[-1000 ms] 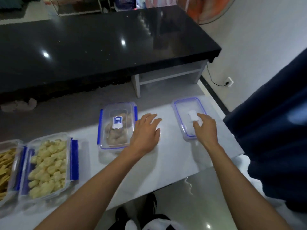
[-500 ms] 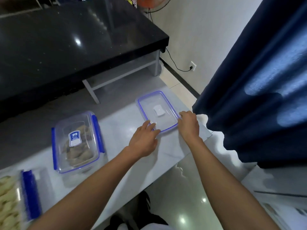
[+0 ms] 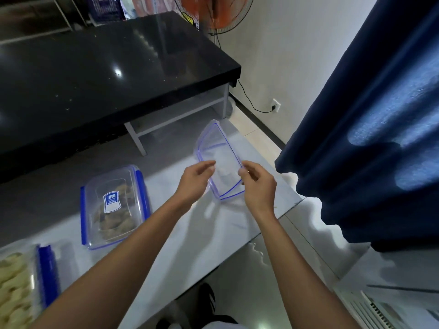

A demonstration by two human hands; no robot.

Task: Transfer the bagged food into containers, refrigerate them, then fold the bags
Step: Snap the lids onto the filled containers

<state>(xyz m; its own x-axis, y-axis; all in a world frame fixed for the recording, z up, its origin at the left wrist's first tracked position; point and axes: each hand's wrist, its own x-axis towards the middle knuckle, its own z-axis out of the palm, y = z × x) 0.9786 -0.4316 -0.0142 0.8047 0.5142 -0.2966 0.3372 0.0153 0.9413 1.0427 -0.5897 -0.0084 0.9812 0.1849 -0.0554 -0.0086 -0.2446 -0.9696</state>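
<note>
Clearly, the clear rectangular blue-rimmed plastic lid (image 3: 218, 160) is pinched by left hand (image 3: 193, 184) and right hand (image 3: 257, 186), tilted above the table (image 3: 213, 229) at two o'clock; light, stiff, slippery; long edges are best gripped.

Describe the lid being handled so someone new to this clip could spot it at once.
On the pale grey worktop, near its right end beside the dark blue curtain, both hands lift a clear rectangular plastic lid with a thin blue rim. Unlike the closed clear food container with blue clips further left, it is tilted and holds nothing.
</note>
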